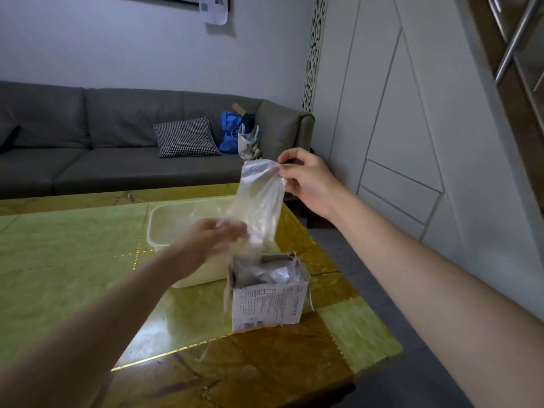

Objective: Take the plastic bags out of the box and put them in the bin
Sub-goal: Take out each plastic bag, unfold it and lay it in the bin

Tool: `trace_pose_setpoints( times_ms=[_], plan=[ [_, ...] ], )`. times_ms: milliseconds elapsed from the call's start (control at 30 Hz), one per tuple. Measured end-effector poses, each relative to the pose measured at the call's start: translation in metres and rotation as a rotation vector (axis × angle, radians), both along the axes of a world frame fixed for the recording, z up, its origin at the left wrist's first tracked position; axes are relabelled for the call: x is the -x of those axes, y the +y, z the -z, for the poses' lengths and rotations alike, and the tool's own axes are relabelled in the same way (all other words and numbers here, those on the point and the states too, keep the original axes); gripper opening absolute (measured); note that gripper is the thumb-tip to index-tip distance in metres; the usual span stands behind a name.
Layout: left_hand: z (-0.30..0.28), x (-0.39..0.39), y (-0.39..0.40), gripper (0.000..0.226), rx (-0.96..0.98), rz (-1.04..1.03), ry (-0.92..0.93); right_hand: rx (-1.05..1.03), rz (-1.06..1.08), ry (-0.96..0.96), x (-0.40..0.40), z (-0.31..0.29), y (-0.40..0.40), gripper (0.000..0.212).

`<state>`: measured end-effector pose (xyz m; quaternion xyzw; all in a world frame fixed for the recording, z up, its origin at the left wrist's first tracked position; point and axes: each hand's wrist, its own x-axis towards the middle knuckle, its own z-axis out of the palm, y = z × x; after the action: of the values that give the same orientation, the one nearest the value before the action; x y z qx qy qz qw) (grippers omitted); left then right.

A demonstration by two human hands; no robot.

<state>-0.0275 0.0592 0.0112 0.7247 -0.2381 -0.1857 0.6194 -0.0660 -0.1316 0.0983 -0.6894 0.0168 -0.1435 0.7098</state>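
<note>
I see a thin clear plastic bag point(260, 198), soft and wrinkled, stretched upward above the box point(269, 301). Its lower end goes down into the open top of the box, where more crumpled clear plastic point(270, 273) lies. The right hand point(306, 179) pinches the top edge of the bag between thumb and fingertips, high above the table. The left hand point(212, 237) is at the lower part of the bag, but it is blurred, so I cannot tell if its fingers close on the film or only touch it.

The box is small white cardboard with a torn, rough top edge. Its front has small printed lines and little codes, too small to read. It stands on the table point(73, 260), just in front of the bin point(156, 228), a pale translucent plastic tub with rounded corners and a smooth rim.

The table surface is glossy, with green and amber stone-like squares and thin gold lines. Behind it stands a grey fabric sofa point(117, 128) with a small-checked black and white cushion point(185, 138), a blue bag point(232, 131) and a white plastic bag point(248, 141).
</note>
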Motion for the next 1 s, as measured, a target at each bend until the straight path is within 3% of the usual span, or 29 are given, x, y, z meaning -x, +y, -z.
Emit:
trace_pose_setpoints(
  times_ms=[233, 300, 467, 567, 667, 767, 800, 900, 933, 1000],
  plan=[
    [-0.008, -0.021, 0.028, 0.014, 0.232, -0.249, 0.203, 0.054, -0.032, 0.116, 0.000, 0.023, -0.012, 0.027],
    [-0.011, -0.029, 0.031, 0.029, 0.218, -0.362, 0.214, 0.059, -0.052, 0.119, -0.002, 0.025, -0.010, 0.025],
    [-0.021, -0.050, 0.050, 0.025, 0.116, -0.621, 0.161, 0.072, 0.073, 0.080, -0.023, 0.034, -0.005, 0.031],
    [-0.027, -0.066, 0.057, 0.023, 0.048, -0.856, -0.042, 0.105, 0.063, 0.089, -0.043, 0.042, 0.005, 0.035],
    [-0.037, -0.075, 0.047, 0.024, -0.050, -1.026, -0.501, 0.163, 0.038, 0.121, -0.063, 0.050, 0.024, 0.038],
    [-0.032, -0.082, 0.027, 0.020, -0.340, -0.668, -0.924, 0.312, 0.005, 0.190, -0.082, 0.062, 0.041, 0.042],
    [-0.026, -0.088, 0.020, 0.023, -0.485, -0.478, -0.917, 0.391, -0.016, 0.220, -0.090, 0.068, 0.045, 0.044],
    [-0.004, -0.101, 0.007, 0.042, -1.042, -0.013, -0.656, 0.736, -0.079, 0.283, -0.109, 0.085, 0.049, 0.051],
    [0.003, -0.105, 0.005, 0.045, -1.173, 0.051, -0.574, 0.868, -0.084, 0.291, -0.113, 0.088, 0.048, 0.052],
    [0.014, -0.114, 0.004, 0.046, -1.235, 0.070, -0.474, 1.083, -0.083, 0.318, -0.122, 0.092, 0.044, 0.051]
  ],
)
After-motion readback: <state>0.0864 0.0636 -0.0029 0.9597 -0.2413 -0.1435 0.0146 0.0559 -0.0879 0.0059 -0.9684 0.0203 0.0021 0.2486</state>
